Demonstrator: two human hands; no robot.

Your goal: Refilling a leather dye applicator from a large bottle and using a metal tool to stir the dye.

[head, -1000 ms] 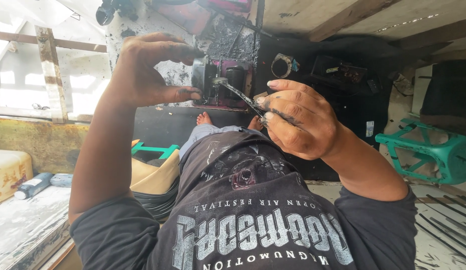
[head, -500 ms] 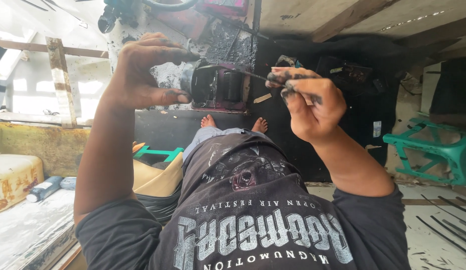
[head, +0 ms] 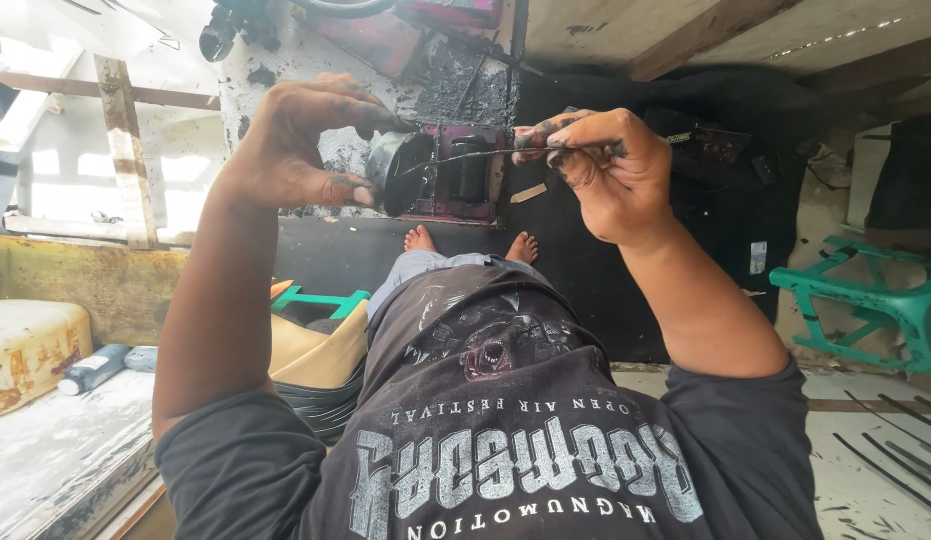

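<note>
Holding a dark round cup-shaped part [head: 400, 172] up at chest height, the left hand [head: 305, 140] pinches its rim, open mouth turned rightward. Just right of that part, the right hand [head: 600, 170] pinches a thin rod [head: 485, 153] reaching into the mouth. Beyond the part stands a greasy red machine [head: 455, 170]; far right, a green stool [head: 875, 300].

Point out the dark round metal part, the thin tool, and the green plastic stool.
dark round metal part [head: 400, 172], head view, on its rim, pinched by the left hand [head: 300, 140].
thin tool [head: 465, 155], head view, on its shaft, held by the right hand [head: 610, 175].
green plastic stool [head: 890, 305], head view, on its frame.
</note>
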